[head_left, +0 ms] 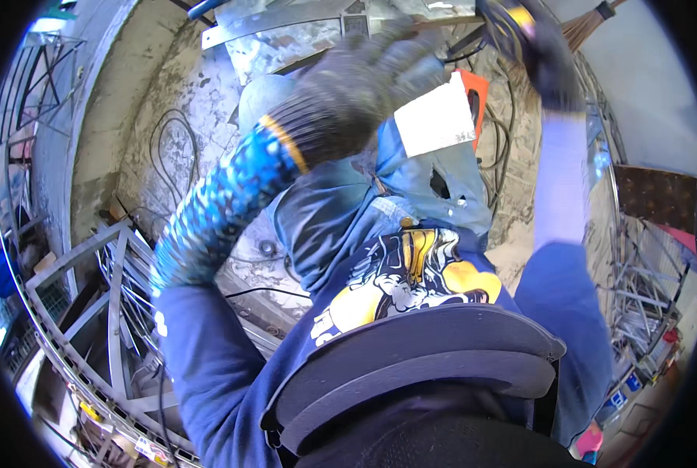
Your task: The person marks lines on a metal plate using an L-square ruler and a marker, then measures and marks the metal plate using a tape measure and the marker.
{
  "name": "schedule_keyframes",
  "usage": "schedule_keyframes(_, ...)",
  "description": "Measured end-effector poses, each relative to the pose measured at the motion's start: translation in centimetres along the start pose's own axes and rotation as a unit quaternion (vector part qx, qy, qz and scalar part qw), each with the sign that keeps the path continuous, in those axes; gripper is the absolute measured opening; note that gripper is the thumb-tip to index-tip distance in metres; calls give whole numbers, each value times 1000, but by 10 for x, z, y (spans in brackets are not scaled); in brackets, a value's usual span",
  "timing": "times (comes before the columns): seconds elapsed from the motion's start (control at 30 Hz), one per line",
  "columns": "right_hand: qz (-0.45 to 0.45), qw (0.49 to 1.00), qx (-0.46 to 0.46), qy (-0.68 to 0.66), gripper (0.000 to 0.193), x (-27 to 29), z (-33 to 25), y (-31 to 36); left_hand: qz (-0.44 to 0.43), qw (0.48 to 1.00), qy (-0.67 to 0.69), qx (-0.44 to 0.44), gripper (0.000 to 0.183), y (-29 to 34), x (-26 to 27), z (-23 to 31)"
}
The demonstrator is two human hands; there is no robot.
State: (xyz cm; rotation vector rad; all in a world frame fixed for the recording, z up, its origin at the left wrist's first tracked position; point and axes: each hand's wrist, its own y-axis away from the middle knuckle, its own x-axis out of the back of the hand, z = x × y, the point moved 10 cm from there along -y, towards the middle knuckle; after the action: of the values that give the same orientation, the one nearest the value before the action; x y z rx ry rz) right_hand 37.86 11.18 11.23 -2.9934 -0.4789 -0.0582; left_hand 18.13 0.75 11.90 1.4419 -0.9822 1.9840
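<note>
Headgear: one dark, layered brim [434, 343], nearest the camera, across the lower middle.
Clothing: navy shirt [212, 331] with a yellow, black and white print; worn blue jeans [317, 226], torn at one leg.
Left hand [344, 97]: dark glove, orange cuff, blue patterned sleeve [220, 203]; raised over the jeans near the surface's near edge. Fingers blurred, seemingly outstretched; cannot tell whether they grasp anything.
Right hand [551, 74]: dark glove, pale sleeve [563, 175]; beyond the surface's right edge. Fingers blurred; cannot tell whether clenched or grasping.
Black-and-yellow item [518, 19]: one, at the right hand's fingers; kind unclear through blur.
Surface: metal-topped, scuffed, grey [274, 54], at the upper middle.
Metal strip [274, 27]: one, long and flat, its holed end at the surface's left corner.
Square plate [354, 25]: one, small, dark, beside the strip.
White sheet [436, 119]: one, over the jeans, just below the left fingers.
Orange-red piece [480, 97]: one, partly behind the sheet's right edge.
Broom [586, 30]: one, bristled, near the right hand.
Floor: stained concrete [216, 117], with looped dark cable [181, 140].
Metal frames [114, 312]: grey, at left.
</note>
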Motion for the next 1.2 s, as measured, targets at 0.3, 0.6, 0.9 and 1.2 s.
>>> schedule_keyframes(0.3, 192, 950, -125, -211, 85, 56, 138, 220, -173, 957, -49, -226, 75, -33, -67, 58)
schedule_keyframes(0.6, 153, 952, -103, -245, 85, 27, 133, 182, -275, 926, -93, -241, 75, -41, -75, 68)
schedule_keyframes(0.9, 156, 909, -118, -369, 84, 13, 143, 182, -187, 955, -42, -228, 91, -28, -67, 46)
schedule_keyframes(1.2, 75, 833, -133, -531, 85, -32, 113, 149, -50, 942, 87, 322, 94, -32, -31, -27)
